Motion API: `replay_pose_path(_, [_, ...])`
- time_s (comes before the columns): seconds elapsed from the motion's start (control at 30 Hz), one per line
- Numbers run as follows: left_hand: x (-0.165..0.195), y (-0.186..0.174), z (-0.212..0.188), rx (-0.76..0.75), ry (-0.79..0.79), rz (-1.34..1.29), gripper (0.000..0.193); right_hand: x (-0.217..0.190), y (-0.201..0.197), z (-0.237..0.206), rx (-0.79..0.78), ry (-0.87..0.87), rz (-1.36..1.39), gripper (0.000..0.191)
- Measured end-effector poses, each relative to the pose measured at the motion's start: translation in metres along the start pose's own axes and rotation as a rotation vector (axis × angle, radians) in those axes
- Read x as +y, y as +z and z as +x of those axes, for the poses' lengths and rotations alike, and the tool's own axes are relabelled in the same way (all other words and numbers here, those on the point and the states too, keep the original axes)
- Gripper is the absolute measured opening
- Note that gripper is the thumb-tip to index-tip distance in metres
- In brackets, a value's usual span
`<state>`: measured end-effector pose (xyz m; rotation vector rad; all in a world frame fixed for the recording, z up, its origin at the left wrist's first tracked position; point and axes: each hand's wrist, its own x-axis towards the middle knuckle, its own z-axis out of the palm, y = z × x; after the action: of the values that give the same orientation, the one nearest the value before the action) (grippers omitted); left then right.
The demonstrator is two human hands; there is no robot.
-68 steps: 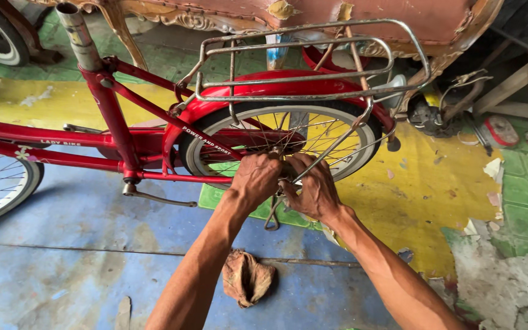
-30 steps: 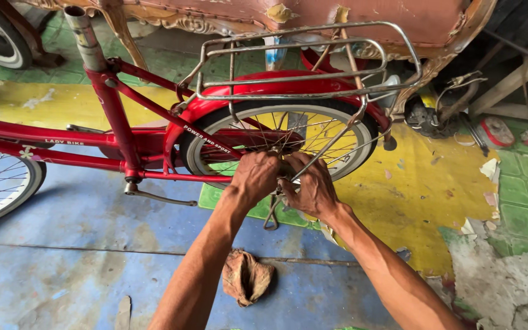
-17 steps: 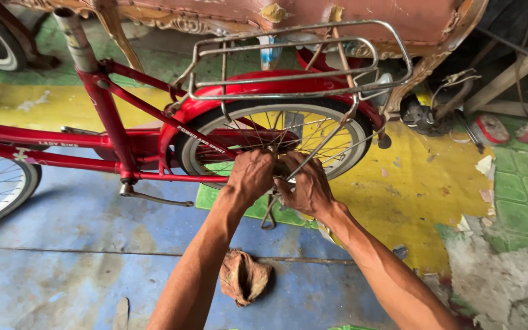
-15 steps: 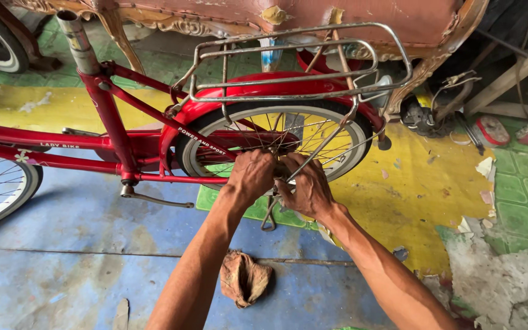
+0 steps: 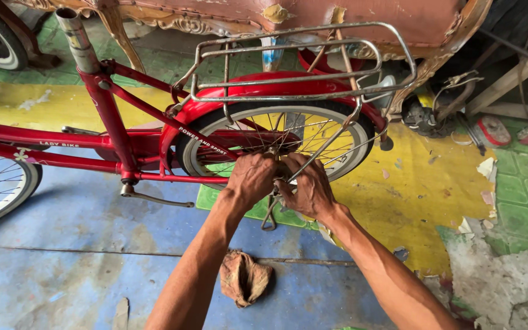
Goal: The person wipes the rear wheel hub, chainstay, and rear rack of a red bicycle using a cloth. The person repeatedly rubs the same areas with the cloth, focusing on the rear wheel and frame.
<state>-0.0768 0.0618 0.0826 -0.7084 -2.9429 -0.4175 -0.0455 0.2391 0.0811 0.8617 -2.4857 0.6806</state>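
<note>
Painted blue-and-yellow concrete floor (image 5: pixel 62 244) underlies both hands (image 5: pixel 253 178) (image 5: pixel 310 189) gripping the red bicycle's rear hub (image 5: pixel 276 160).

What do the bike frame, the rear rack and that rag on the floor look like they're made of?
Frame: metal tubing, glossy red paint, by its shine.
Rack: bare metal rod, dull silver-grey, maybe worn plating.
Rag: soft cloth, crumpled in folds, brown and grimy.

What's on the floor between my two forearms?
A crumpled brown rag lies on the blue floor between the left forearm and right forearm, in the head view.
</note>
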Motion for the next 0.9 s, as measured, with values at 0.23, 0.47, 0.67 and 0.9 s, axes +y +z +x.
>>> replay_pose_path(0.23, [0.002, -0.008, -0.024, 0.503, 0.224, -0.154, 0.012, 0.008, 0.005, -0.005, -0.067, -0.002, -0.01, 0.06])
replay_pose_path(0.47, [0.005, 0.033, -0.111, 0.424, 0.334, -0.33, 0.007, 0.012, 0.018, -0.084, 0.236, -0.094, -0.005, 0.05])
replay_pose_path(0.67, [0.017, 0.114, -0.168, -0.275, 0.18, -0.372, 0.007, 0.01, 0.055, -0.166, -0.28, 0.234, 0.26, 0.047])
replay_pose_path(0.9, [0.049, 0.195, -0.189, -0.001, -0.064, -0.706, 0.016, 0.009, 0.088, -0.213, -0.468, 0.094, 0.527, 0.056])
